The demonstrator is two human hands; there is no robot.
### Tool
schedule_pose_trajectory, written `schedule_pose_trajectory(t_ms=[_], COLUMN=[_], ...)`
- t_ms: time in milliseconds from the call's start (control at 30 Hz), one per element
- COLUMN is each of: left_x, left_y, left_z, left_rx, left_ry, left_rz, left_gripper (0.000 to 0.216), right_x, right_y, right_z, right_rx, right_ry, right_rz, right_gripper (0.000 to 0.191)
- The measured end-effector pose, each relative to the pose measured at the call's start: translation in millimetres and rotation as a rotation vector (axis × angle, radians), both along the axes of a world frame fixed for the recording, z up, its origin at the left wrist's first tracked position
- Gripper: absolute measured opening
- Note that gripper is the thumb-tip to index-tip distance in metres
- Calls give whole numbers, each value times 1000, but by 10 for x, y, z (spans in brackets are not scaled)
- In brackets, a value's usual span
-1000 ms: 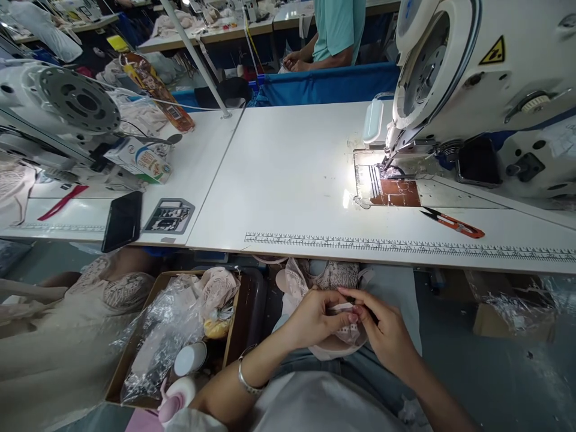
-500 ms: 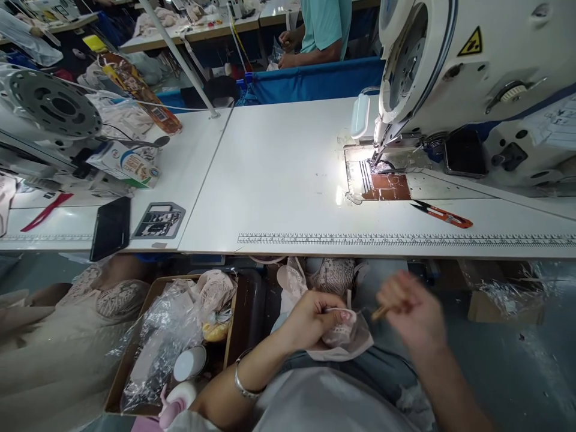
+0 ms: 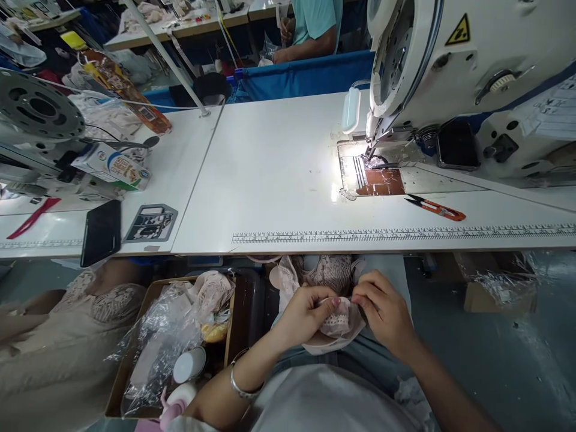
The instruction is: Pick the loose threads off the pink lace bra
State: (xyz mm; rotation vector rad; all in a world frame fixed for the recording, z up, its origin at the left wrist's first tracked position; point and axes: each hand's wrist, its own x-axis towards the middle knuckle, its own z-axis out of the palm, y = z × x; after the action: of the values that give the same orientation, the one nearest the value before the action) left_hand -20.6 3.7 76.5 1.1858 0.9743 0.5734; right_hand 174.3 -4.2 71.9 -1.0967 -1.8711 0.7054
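Observation:
A pale pink lace bra (image 3: 338, 324) lies bunched over my lap, below the table edge. My left hand (image 3: 310, 312) is closed on its upper left side, with thumb and fingers pinching the fabric. At the opposite side my right hand (image 3: 382, 309) is closed in a pinch at the fabric's edge; anything small between those fingertips is hidden. A patterned lace cup (image 3: 332, 273) and a lace strip hang just beyond my hands, partly under the table.
Above my hands runs the white table (image 3: 270, 168) with a printed ruler. A sewing machine (image 3: 423, 72) stands right, thread snips (image 3: 435, 207) before it. A box (image 3: 117, 384) of wrapped things sits left. People sit left and across; a phone (image 3: 102, 233) lies left.
My right hand has come in from the right, where it was blurred and held up with a small tan thing, to the bra's edge. My left hand keeps its pinch. The view has shifted slightly.

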Motion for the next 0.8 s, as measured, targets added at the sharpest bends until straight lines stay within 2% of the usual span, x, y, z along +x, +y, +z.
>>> schedule_pose_trajectory(t_ms=[33,133,200,233,300,333,400,467,567,700,800], left_x=[5,34,42,36,4,-17,-54,-61,-12,71,93], left_y=[1,-3,-12,-17,-29,-33,-40,-42,-33,-9,-5], left_z=[-13,-38,-37,-30,-7,10,55,109,180,194,147], left_rx=[1,-16,-28,-28,-4,12,52,131,218,43,-82], left_ry=[-7,-38,-49,-57,-72,-72,-52,10,77,88,63], left_rz=[-1,-9,-4,7,56,75,89,85,99,183,202], left_gripper=[42,44,46,48,49,49,47,43,38,32,34], right_x=[-12,-42,8,67,241,336,487,525,378,144,101], right_y=[-1,-24,-11,17,105,155,228,236,141,-20,-98], right_z=[5,-41,-136,-197,-321,-371,-420,-387,-211,45,120], right_rx=[-38,-248,-306,-282,-184,-164,-168,-199,-172,26,215], right_ry=[77,386,367,244,-91,-185,-267,-253,-129,-110,-196], right_rz=[35,263,310,247,19,-79,-182,-191,-137,-24,-44], right_gripper=[38,46,50,52,54,53,50,43,30,35,47])
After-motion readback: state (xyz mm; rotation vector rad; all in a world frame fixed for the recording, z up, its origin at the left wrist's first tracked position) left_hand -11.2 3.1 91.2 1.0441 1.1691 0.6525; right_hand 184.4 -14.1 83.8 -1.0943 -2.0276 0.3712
